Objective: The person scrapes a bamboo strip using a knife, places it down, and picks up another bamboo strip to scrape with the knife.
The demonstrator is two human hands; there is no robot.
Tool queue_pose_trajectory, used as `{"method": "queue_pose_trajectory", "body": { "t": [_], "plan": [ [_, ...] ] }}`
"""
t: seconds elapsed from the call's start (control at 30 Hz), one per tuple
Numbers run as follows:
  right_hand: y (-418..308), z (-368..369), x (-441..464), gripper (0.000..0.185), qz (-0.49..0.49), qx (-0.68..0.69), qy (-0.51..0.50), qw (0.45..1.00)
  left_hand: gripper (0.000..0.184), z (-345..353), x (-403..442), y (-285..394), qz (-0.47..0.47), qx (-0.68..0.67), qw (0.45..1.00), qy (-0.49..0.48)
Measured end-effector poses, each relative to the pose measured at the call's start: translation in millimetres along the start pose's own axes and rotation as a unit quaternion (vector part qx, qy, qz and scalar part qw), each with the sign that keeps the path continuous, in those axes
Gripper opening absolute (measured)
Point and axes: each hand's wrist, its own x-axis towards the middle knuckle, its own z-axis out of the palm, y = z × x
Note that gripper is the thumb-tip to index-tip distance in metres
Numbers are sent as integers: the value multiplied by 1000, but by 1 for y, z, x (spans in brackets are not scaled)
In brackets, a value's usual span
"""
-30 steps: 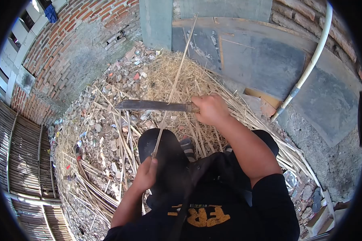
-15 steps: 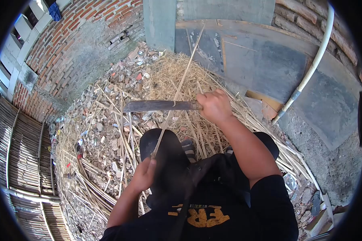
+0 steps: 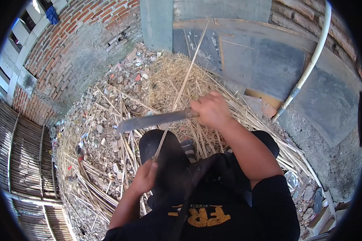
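Observation:
My right hand (image 3: 213,110) is wrapped round the short handle of a machete (image 3: 155,120). Its broad dark blade points left, tilted a little down at the tip and slightly blurred. The blade crosses a long thin bamboo strip (image 3: 189,75) near the handle end; whether they touch I cannot tell. My left hand (image 3: 145,175) is closed on the near end of that strip, beside my left knee. From there the strip slants up and away, its far end over the grey panel.
Pale shavings (image 3: 169,76) lie heaped ahead of my feet, on rubble (image 3: 104,140). Long bamboo strips (image 3: 90,184) lie to the left, more on the right. A brick wall (image 3: 68,60), leaning grey panels (image 3: 265,60), a white pipe (image 3: 309,72) and a woven bamboo screen (image 3: 22,152) stand around.
The machete's blade has tipped, its point swinging down and its handle slightly up and left with my right hand. My left hand and the bamboo strip are nearly where they were.

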Motion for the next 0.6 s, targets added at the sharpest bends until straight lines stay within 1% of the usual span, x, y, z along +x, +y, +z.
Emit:
{"method": "queue_pose_trajectory", "body": {
  "t": [0.07, 0.1, 0.2, 0.3, 0.4, 0.43, 0.53, 0.6],
  "plan": [
    [27, 2, 1, 28, 66, -14, 36, 997, 42, -8, -7, 4, -13, 17, 1000, -8],
    [28, 6, 1, 29, 60, -21, 46, 997, 42, -7, -6, -2, -12, 11, 1000, -9],
    [16, 1, -1, 20, 95, 48, -22, 994, 42, -6, -3, -5, -13, 28, 1000, -5],
    [4, 3, -6, 20, 132, 212, -108, 962, 42, 0, -4, -3, 1, -9, 1000, -2],
    [-9, 4, -1, 17, 30, 110, -44, 993, 42, 2, -1, -1, -2, -10, 1000, -5],
    [-12, 2, 1, 18, 4, 65, -42, 997, 42, 3, 0, -1, -2, -9, 1000, -5],
    [4, 2, 0, 19, -12, -8, -8, 1000, 42, -3, -4, -3, -3, -1, 1000, -5],
    [30, 5, -1, 21, 34, -32, 35, 998, 42, -9, -12, -4, 0, -1, 1000, -7]
  ]
}}
